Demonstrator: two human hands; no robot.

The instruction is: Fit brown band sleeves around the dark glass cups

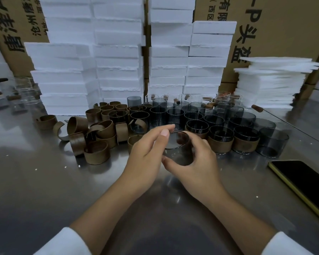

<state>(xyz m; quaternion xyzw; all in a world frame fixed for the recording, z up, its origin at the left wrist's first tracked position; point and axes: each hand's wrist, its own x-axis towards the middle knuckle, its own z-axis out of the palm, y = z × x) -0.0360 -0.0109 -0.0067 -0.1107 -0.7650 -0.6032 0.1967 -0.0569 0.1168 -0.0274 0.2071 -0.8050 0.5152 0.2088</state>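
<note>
A bare dark glass cup (179,147) is tilted on its side above the steel table, with no band on it. My right hand (193,162) curls around it from the right and below. My left hand (151,150) pinches its rim with thumb and forefinger from the left. A pile of loose brown band sleeves (98,133) lies to the left. Behind the hands stand several dark glass cups (175,115). Three cups wearing brown bands (221,141) stand in the front row to the right.
A black phone in a yellow case (302,181) lies at the right near the table edge. White foam blocks (118,52) are stacked behind the cups, with foam sheets (269,83) at the right. Clear glass cups (24,94) stand at the far left.
</note>
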